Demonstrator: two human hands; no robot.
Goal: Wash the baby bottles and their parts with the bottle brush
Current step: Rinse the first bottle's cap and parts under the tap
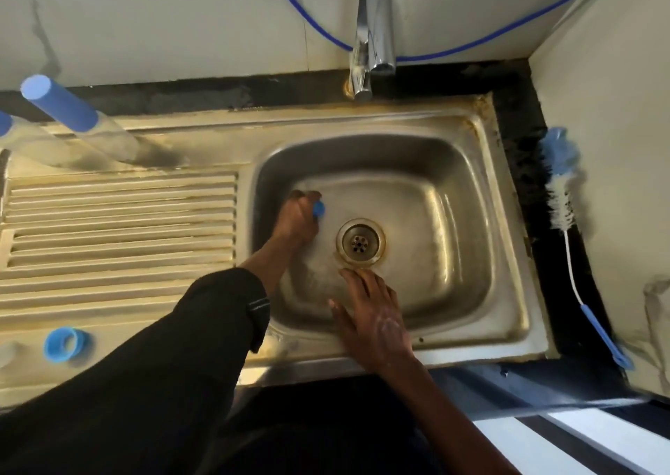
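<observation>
- The bottle brush (561,210) lies on the dark counter strip to the right of the sink (507,228). Its long axis runs front to back, bristle head at the far end and blue handle towards me.
- A clear bottle (72,116) with a blue cap stands at the back of the draining board, with a second one (4,123) at the left edge.
- A blue ring (65,344) sits on the front of the draining board.
- The basin holds only my hands; the drain (360,242) is in the middle.
- My left hand (297,221) reaches down into the basin, curled around a small blue part (319,209).
- My right hand (373,315) is open with fingers straight, fingertips near the drain, holding nothing.
- The tap (371,32) stands behind the basin.
</observation>
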